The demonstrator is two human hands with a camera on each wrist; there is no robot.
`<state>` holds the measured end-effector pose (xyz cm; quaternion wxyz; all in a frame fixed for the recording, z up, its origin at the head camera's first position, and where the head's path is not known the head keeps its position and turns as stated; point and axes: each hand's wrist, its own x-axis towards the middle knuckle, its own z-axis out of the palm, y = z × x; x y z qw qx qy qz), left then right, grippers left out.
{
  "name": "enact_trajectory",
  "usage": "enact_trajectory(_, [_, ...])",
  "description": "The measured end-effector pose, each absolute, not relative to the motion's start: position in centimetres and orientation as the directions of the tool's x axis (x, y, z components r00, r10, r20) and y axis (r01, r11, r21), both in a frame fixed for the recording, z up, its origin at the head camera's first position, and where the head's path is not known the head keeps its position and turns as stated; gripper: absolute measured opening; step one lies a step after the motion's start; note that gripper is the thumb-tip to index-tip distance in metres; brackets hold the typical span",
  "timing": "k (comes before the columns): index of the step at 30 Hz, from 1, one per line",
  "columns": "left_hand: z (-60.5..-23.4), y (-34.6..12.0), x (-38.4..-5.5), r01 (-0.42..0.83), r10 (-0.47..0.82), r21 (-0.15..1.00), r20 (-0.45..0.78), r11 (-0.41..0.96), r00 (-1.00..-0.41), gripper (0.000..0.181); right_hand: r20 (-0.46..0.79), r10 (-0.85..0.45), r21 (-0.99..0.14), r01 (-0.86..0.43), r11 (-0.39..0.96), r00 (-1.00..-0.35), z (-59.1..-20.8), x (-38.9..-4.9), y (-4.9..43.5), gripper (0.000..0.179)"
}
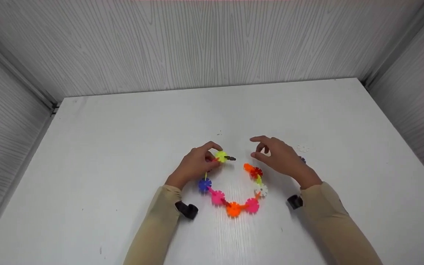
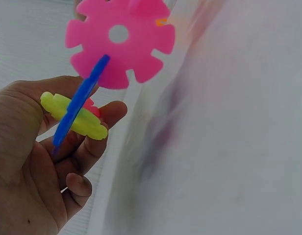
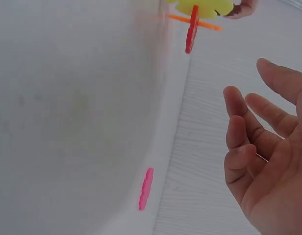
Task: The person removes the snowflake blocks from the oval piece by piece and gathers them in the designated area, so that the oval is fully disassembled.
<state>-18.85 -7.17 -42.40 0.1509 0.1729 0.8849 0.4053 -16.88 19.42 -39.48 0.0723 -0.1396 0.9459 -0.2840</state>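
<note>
A chain of notched plastic snowflake discs [image 1: 233, 210] lies in an open ring on the table, in orange, pink, blue, white, yellow and other colours. My left hand [image 1: 196, 163] pinches the chain near its left end, by a yellow disc [image 1: 221, 156] with a dark disc [image 1: 230, 158] beyond it. In the left wrist view, a pink disc [image 2: 99, 49] joins a blue one [image 2: 75, 107] beside those fingers. Holding nothing, my right hand [image 1: 282, 156] hovers with loosely bent fingers, above and right of the chain's other end, an orange disc [image 1: 248, 167] joined to a red one [image 1: 256, 173].
A loose white disc [image 1: 303, 148] lies on the white table [image 1: 123, 147] beyond the right hand. Something blue [image 1: 303, 159] shows partly behind the right wrist. Grey wood-grain panels [image 1: 197, 44] stand at the back and both sides.
</note>
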Motion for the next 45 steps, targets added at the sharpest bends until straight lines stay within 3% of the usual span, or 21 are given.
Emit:
enact_trajectory(15, [-41.9,-6.9,-18.7,0.204,0.433,0.765,-0.108,0.611,-0.895,0.033,-0.092,-0.379,-0.586,-0.257,0.768,-0.921,-39.5,-16.5,16.3,0.049])
enact_trajectory(29, [-42.1,-6.8,-18.8,0.206,0.447,0.777,-0.108,0.596,-0.888,0.033,-0.092,-0.42,-0.561,-0.302,0.771,-0.903,-39.7,-16.6,14.8,0.029])
enact_trajectory(38, [-42.1,-6.8,-18.7,0.211,0.458,0.788,-0.1,0.579,-0.883,0.033,-0.025,-0.443,-0.55,-0.358,0.754,-0.896,-39.8,-16.5,14.9,0.023])
enact_trajectory(45, [-42.2,-6.9,-18.6,0.222,0.457,0.779,-0.092,0.586,-0.885,0.036,0.104,-0.495,-0.466,-0.482,0.742,-0.863,-39.9,-16.4,14.8,0.021])
